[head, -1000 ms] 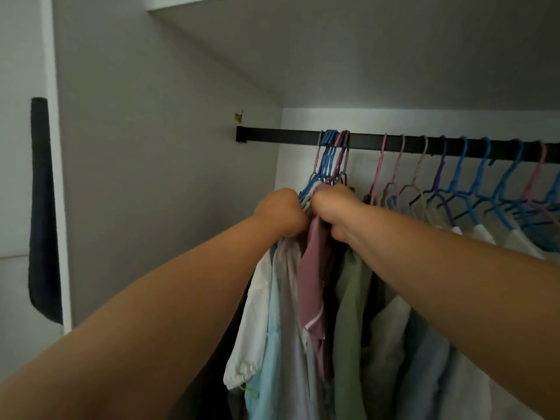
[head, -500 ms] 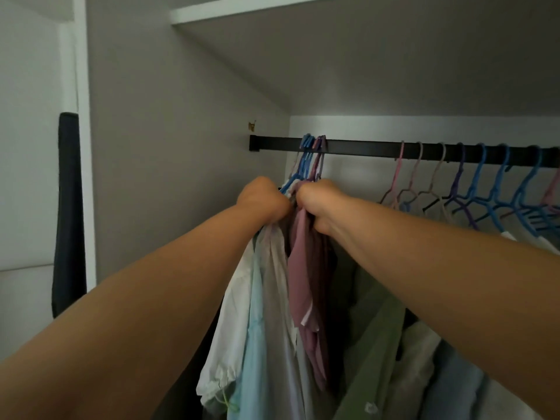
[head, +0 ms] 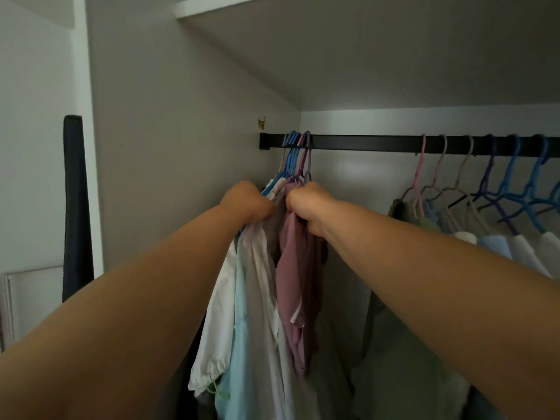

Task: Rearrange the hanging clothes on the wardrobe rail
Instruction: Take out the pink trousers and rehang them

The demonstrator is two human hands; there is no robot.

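A: What are the hands doing in the head view?

B: Both are reaching up side by side. The left hand [head: 247,201] is gripping the bunch of clothes [head: 266,283] at the shoulders, fingers curled tight into the cloth. The right hand [head: 309,204] is gripping the same bunch just beside it, fingers curled round the top of the pink top [head: 292,268].

A: Where is that bunch sitting?

B: It is hanging straight down from under both fists. Its hangers [head: 295,159] are rising just above the knuckles, packed together, and hooking over the rail [head: 363,143] at its left end, close to the side wall [head: 181,147].

A: And the other clothes?

B: A second row of hangers [head: 491,183] is hanging well off to the right of the right hand, spaced out along the rail, with pale clothes [head: 500,244] under them. Between that row and the fists a stretch of rail is showing bare.

A: Anything to the left?

B: A dark strip of cloth [head: 75,207] is hanging well left of the left hand, outside the wardrobe.
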